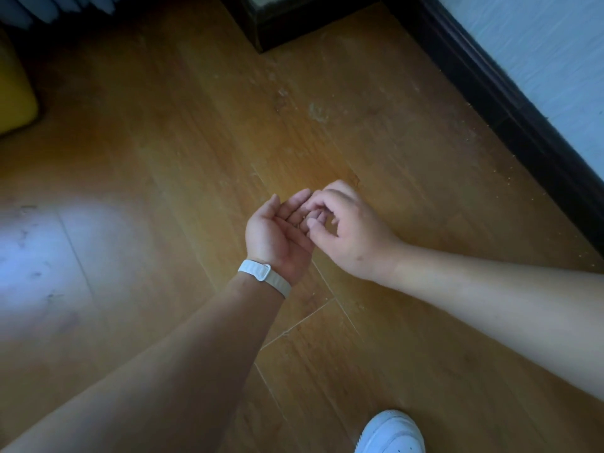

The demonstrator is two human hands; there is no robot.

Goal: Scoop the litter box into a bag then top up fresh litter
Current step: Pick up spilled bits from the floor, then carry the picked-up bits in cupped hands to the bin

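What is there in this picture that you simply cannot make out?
All in the head view:
1. Whether the right hand pinches anything over the left hand: too small, and its curled fingers cover the spot.
2. Dark box: cut off by the top edge, contents unseen.
3. Yellow object: cut off by the left edge, dim, not identifiable.
4. White shoe: cut off by the bottom edge, only the front shows.

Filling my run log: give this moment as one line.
left hand palm-up, open | right hand fingers curled at left palm, hold unclear | above wood floor
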